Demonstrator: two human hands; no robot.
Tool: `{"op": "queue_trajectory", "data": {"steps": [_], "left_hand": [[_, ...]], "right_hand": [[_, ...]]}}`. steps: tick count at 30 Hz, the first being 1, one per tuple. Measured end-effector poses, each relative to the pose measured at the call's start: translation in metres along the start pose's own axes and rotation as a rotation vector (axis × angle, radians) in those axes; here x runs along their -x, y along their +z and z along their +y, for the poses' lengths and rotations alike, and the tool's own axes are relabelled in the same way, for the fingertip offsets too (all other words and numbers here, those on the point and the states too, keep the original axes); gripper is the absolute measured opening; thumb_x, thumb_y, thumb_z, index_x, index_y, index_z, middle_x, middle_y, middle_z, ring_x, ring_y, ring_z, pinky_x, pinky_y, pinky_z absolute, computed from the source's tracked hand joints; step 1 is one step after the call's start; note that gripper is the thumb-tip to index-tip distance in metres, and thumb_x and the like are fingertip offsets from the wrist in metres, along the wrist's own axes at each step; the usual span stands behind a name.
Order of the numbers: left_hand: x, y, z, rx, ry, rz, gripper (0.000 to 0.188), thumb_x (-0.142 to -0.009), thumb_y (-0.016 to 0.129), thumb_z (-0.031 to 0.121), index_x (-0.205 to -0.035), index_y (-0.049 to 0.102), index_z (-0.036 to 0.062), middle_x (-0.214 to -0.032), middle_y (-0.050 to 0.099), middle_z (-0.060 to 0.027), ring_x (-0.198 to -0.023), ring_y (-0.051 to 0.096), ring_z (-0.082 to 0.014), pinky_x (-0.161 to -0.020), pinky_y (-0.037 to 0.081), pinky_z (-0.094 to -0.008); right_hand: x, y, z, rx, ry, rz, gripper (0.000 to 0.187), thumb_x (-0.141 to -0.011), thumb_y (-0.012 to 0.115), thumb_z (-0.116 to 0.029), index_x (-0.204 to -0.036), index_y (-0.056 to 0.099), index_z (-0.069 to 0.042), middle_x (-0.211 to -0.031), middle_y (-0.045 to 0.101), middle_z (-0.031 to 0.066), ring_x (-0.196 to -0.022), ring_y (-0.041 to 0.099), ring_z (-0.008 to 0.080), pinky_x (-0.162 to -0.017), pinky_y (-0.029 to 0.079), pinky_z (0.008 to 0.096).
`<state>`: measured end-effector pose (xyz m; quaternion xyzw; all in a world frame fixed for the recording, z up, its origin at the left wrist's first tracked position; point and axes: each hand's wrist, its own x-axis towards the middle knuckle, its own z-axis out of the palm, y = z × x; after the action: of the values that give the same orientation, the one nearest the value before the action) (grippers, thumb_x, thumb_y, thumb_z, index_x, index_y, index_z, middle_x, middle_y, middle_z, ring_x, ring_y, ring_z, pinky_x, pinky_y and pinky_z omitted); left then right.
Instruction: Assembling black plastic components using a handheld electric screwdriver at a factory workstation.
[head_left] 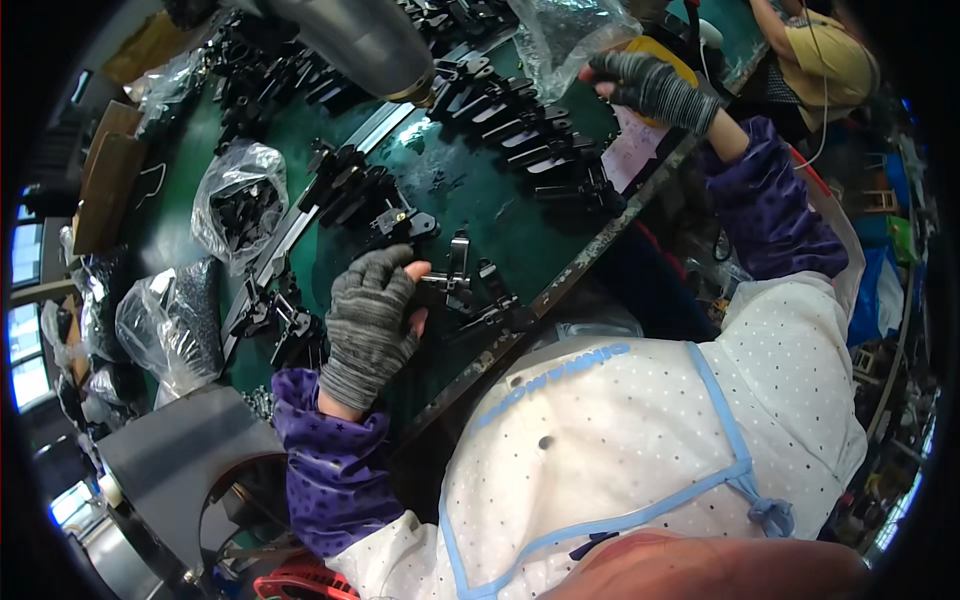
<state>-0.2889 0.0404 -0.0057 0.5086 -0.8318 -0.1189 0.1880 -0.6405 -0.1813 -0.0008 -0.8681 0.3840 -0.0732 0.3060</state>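
My left hand [368, 325], in a grey striped fingerless-tip glove, is curled at the left end of a black metal bracket [457, 270]. Its index fingertip meets a small silver pin on that bracket; the thumb tip shows lower down. Another black bracket part [495, 290] lies just to the right, near the table edge. Far to the right, my right hand [655, 90], gloved the same way, is over a yellow bin [665, 62] with fingertips drawn together. Whatever they pinch is too small to make out. A row of black metal parts [510, 120] lies between the hands, farther back.
A grey machine head with a pointed brass-coloured tip [430, 98] hangs over the green table [425, 165]. Clear bags of small parts [240, 205] stand at left, beside a metal rail [375, 125]. Another person [830, 60] sits at far right. A grey machine housing [185, 455] is at lower left.
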Motion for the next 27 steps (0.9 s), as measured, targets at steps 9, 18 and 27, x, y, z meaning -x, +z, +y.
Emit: {"op": "queue_trajectory", "data": {"steps": [9,18,27], "left_hand": [[0.017,0.034,0.006,-0.073,-0.124,0.135,0.033,-0.058,0.071,0.023,-0.084,0.055,0.0086,-0.077,0.054,-0.006,-0.072,0.053,-0.0245,-0.064,0.042,-0.0343],[0.041,-0.022,-0.056,0.076,-0.504,0.504,0.018,-0.072,0.065,0.012,-0.086,0.057,0.0046,-0.081,0.058,-0.0095,-0.071,0.057,-0.0221,-0.066,0.044,-0.029],[0.031,-0.019,-0.121,-0.734,-0.847,-0.096,0.024,-0.067,0.066,0.025,-0.087,0.059,0.0148,-0.087,0.061,-0.0058,-0.087,0.056,-0.0241,-0.073,0.041,-0.0364]], "right_hand": [[-0.008,0.055,0.017,0.405,-0.132,0.125,0.018,-0.078,0.054,-0.016,-0.092,0.054,-0.005,-0.081,0.057,0.0121,-0.077,0.056,0.0284,-0.067,0.045,0.0365],[-0.032,0.067,0.024,0.509,-0.115,0.191,0.019,-0.072,0.053,-0.008,-0.09,0.052,-0.004,-0.079,0.057,0.0179,-0.074,0.058,0.0319,-0.064,0.045,0.0395],[-0.037,0.047,-0.013,0.353,0.126,0.074,0.017,-0.071,0.059,-0.01,-0.085,0.051,-0.004,-0.074,0.057,0.0151,-0.072,0.058,0.0288,-0.066,0.045,0.0352]]}}
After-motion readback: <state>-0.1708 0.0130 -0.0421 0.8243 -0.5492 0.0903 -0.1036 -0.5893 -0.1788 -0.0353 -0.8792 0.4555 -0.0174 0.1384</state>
